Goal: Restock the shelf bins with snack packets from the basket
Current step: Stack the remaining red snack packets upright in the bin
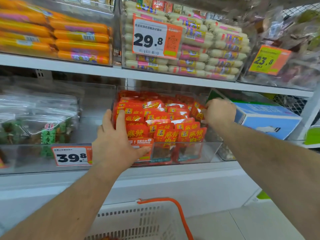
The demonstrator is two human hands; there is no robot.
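Gripping the front-left corner of the clear bin (214,149), the left hand (114,141) has fingers curled over the wall and thumb stretched along the front by the recommend tag (141,142). Just right of that grip the red snack packets (166,135) fill the bin in upright rows, and the right hand (219,111) at the far right side pinches one packet (196,111) at its top edge, fingers curled narrow, beside a blue box (270,116). Below both hands sits the white basket (138,220) with orange handle (181,215); contents barely visible.
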